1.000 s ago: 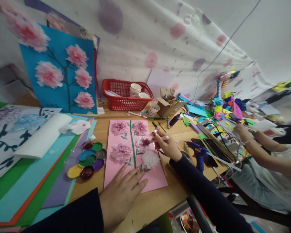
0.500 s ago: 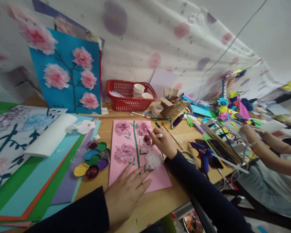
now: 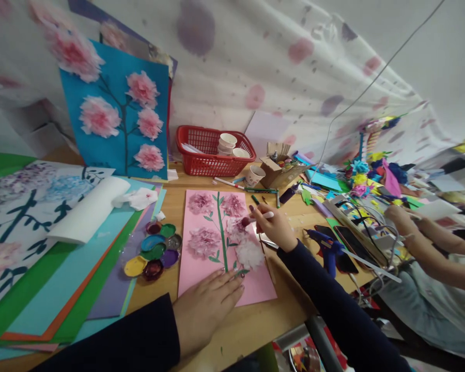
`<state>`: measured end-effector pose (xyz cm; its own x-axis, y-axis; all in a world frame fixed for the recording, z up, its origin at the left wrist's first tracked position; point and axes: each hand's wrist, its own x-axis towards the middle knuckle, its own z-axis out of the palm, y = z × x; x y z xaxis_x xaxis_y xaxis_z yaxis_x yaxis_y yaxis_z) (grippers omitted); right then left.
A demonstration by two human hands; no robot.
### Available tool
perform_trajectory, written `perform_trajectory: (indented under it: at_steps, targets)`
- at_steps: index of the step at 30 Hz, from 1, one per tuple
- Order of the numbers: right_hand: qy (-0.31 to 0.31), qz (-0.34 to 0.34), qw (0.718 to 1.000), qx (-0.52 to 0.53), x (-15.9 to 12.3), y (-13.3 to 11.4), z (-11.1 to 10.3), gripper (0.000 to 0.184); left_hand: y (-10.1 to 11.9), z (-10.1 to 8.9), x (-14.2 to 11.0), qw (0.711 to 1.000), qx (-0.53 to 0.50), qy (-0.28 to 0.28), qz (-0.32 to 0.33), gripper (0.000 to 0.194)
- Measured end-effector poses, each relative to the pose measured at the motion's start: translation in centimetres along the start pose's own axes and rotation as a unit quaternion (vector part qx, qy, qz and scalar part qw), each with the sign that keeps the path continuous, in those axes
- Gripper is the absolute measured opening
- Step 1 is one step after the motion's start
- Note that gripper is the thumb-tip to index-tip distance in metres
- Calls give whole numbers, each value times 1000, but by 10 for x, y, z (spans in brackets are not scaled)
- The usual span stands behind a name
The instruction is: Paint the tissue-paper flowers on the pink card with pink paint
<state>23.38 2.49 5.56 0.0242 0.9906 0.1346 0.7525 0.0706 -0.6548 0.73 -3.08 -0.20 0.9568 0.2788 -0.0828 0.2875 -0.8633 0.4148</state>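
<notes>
A pink card (image 3: 213,279) with a painted green stem and several tissue-paper flowers lies on the wooden table (image 3: 251,330). My left hand (image 3: 207,310) rests flat on the card's near edge, fingers spread. My right hand (image 3: 273,227) is closed on a white-handled brush (image 3: 258,217) whose dark red tip touches a pink flower (image 3: 235,227). Just below it sits a white, uncoloured flower (image 3: 248,253). Left of the card lies a paint palette (image 3: 155,250) with round wells of several colours.
A blue glue gun (image 3: 325,247) and phones lie right of the card. A red basket (image 3: 213,152) with paper cups stands behind, a blue flower picture (image 3: 118,113) leans on the wall. Stacked coloured sheets (image 3: 62,279) fill the left. Another person's arms (image 3: 422,237) work at the right.
My right hand dabbed the brush down onto the pink flower and has drawn back slightly to the right. The left hand stays flat on the card. The view has shifted a little.
</notes>
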Motion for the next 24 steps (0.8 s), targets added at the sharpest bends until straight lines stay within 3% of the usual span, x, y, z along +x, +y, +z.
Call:
perform_trajectory:
  at_steps: [1, 4, 8, 10, 12, 17, 21, 24]
  targets:
    - [17, 5, 1000, 0, -4, 3, 0, 40, 0, -2, 0, 1000, -1, -6, 1, 78]
    - [-33, 25, 997, 72, -16, 14, 3, 41, -1, -3, 1, 1000, -10, 6, 6, 75]
    - [31, 78, 985, 150, -26, 18, 3, 43, -2, 2, 1, 1000, -6, 24, 7, 76]
    - [-11, 83, 979, 185, -30, 12, -1, 44, -4, 5, 1, 1000, 3, 30, 8, 73]
    - [-44, 74, 968, 236, -33, 0, -7, 44, -5, 9, 0, 998, 9, 54, 18, 63]
    - [-45, 10, 955, 292, -27, -55, -5, 55, -4, 15, -2, 993, 33, 108, 25, 43]
    - [-81, -101, 979, 157, -1, -104, 30, 29, -3, 18, -1, 986, 68, 152, 17, 37]
    - [-75, -177, 979, 71, 27, -127, 65, 28, -4, 19, -1, 978, 88, 186, 28, 36]
